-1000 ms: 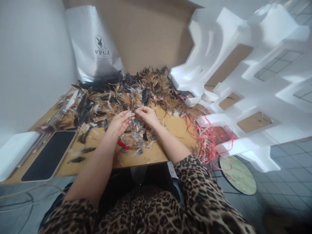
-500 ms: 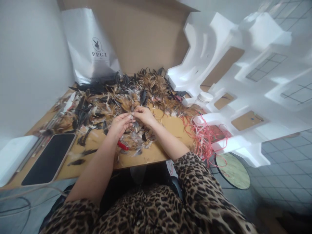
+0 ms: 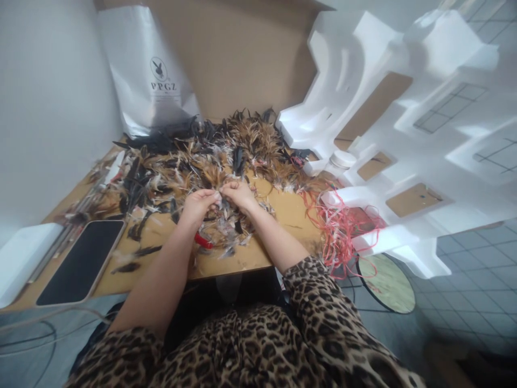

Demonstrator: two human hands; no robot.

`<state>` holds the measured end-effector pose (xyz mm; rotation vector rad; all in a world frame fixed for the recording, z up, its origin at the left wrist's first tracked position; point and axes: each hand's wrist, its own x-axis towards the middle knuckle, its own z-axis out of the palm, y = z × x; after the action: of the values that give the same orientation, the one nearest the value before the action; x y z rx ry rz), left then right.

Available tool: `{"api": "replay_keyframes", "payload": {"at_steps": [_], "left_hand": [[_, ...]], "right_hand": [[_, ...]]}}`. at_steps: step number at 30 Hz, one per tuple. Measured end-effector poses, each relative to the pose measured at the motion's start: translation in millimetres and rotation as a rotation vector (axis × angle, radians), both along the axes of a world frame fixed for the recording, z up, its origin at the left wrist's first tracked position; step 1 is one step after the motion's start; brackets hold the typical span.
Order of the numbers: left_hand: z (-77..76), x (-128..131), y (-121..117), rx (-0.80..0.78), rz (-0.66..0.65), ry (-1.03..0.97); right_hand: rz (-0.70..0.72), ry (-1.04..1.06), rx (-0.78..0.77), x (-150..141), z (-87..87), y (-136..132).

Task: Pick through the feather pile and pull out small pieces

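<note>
Head view: small pale feather tuft (image 3: 218,198) right between both hands (image 3: 197,208) (image 3: 241,195).

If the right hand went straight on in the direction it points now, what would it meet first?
The right hand would most likely meet the left hand first, as it lies just ahead, though depth is unclear in this single view.

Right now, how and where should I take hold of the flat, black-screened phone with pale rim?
Probably pinch the phone by both long edges at its near end, coming from your side. It lies flat, so the thin edges offer the hold. That end sits about at the front edge of the yellowish-brown tabletop, while thin greyish rods line its left side.
</note>
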<state>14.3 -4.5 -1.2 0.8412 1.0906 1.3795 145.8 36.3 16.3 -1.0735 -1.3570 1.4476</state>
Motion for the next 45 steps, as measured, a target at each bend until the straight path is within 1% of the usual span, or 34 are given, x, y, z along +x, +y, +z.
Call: {"api": "replay_keyframes", "payload": {"at_steps": [3,5,8,10,13,16,19,23,25,28,35,37,41,45], "left_hand": [[1.0,-3.2,-1.7,-0.029,-0.128,-0.124],[1.8,-4.8,-2.3,-0.046,-0.205,-0.193],[2.5,-5.9,-2.8,-0.054,-0.274,-0.263],[2.6,-6.0,-3.1,-0.052,-0.290,-0.278],[3.5,-4.5,-4.0,-0.050,-0.252,-0.234],[5.6,-1.0,-4.9,-0.032,-0.130,-0.138],[6.5,3.0,-4.3,-0.021,-0.007,-0.052],[3.7,5.2,-1.4,0.019,0.086,0.046],[1.9,5.0,-0.3,0.036,0.098,0.075],[0.7,3.9,-0.2,0.053,0.086,0.076],[4.5,0.7,-3.3,0.033,-0.043,-0.082],[4.1,0.7,-3.1,0.035,-0.044,-0.092],[-0.7,2.2,-0.6,0.105,0.025,0.021],[-4.8,3.9,0.9,0.143,0.039,0.115]], "right_hand": [[0.041,0.096,-0.085,1.3,-0.9,-1.2],[0.090,0.169,-0.116,2.3,-1.6,-1.8],[0.136,0.251,-0.106,3.2,-3.9,-2.2],[0.123,0.263,-0.090,3.4,-6.2,-1.9],[0.082,0.253,-0.055,3.2,-9.9,-1.0],[0.027,0.233,-0.002,2.2,-12.1,-1.1],[-0.014,0.169,0.075,0.7,-11.6,-3.1],[-0.056,0.068,0.164,-0.5,-9.9,-6.3],[-0.073,0.057,0.179,-0.8,-9.7,-7.4],[-0.073,0.076,0.159,-1.1,-9.7,-8.8],[-0.019,0.186,0.044,-2.3,-9.4,-10.5],[-0.025,0.195,0.028,-2.8,-9.2,-11.0],[-0.026,0.166,0.075,-3.7,-8.0,-12.0],[-0.058,0.140,0.141,-3.5,-7.5,-10.7]]}}
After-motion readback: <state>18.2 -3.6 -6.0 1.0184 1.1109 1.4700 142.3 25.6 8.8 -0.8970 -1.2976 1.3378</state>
